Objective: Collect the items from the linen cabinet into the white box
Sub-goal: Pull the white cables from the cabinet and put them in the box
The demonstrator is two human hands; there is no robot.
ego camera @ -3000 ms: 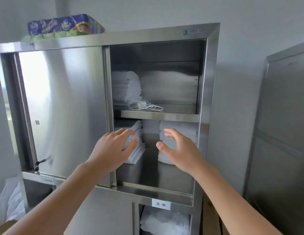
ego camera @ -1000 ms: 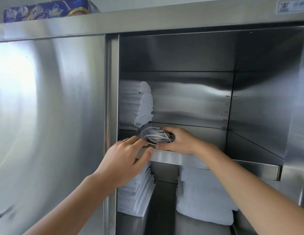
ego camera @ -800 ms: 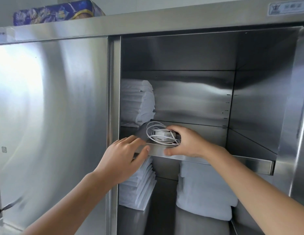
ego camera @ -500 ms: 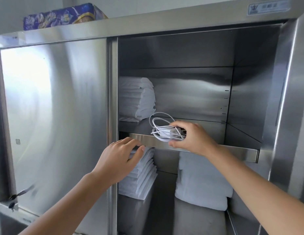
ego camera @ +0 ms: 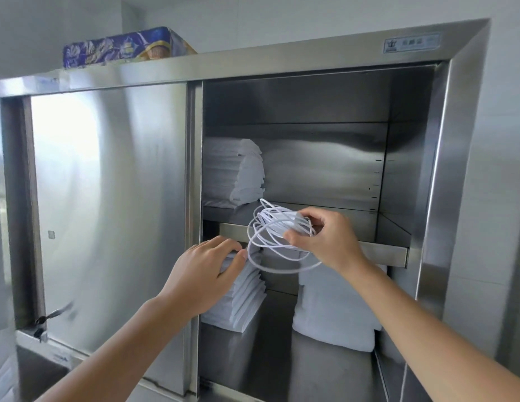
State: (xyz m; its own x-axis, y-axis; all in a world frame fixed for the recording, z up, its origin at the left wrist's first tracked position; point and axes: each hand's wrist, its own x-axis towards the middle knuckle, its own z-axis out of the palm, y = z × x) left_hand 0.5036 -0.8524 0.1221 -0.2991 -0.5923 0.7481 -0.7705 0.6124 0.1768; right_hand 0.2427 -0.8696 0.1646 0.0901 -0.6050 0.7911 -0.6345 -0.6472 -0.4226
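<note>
Stainless linen cabinet (ego camera: 438, 169) ahead, open. Pinches white cable coil (ego camera: 270, 236) in right grip (ego camera: 325, 242), now lifted off the shelf (ego camera: 383, 252) just behind. Hangs left grip (ego camera: 203, 274) slack, empty, just below. Next: white box, unseen.

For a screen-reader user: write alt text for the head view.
The right hand pinches a coiled white cable in front of an open steel cabinet; the left hand is open just below and left of it. Folded white linens sit on both shelves.

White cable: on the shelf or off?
Off: right hand grips the white cable in front of the upper shelf edge, loops hanging.
</note>
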